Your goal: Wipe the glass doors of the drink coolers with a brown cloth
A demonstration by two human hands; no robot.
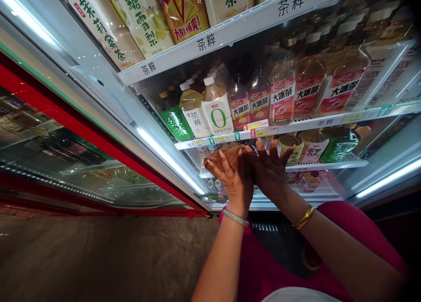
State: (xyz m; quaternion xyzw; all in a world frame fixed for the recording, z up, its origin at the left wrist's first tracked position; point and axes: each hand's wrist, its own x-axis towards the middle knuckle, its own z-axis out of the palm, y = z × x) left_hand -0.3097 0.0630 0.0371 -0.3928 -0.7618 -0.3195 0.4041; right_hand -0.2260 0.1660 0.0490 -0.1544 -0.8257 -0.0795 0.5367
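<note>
A crumpled brown cloth (pixel 215 158) is bunched under the fingers of my left hand (pixel 234 179), just below the front edge of a fridge shelf (pixel 289 126). Its far end reaches toward my right hand (pixel 272 172). The fingers of that hand are spread and point up at the price strip. Whether my right palm touches the cloth is hidden in shadow. Behind both hands are bottles on the lower shelf, among them a yellowish bottle (pixel 291 148) close to my right fingertips. A pale bangle circles my left wrist, a gold-coloured one my right.
Bottled teas fill the middle shelf, including a white-labelled bottle (pixel 217 111) and a pink-labelled bottle (pixel 282 94). Large cartons (pixel 131 17) stand above. A red-framed fridge door (pixel 108 137) is at left, over the brown floor (pixel 98 258).
</note>
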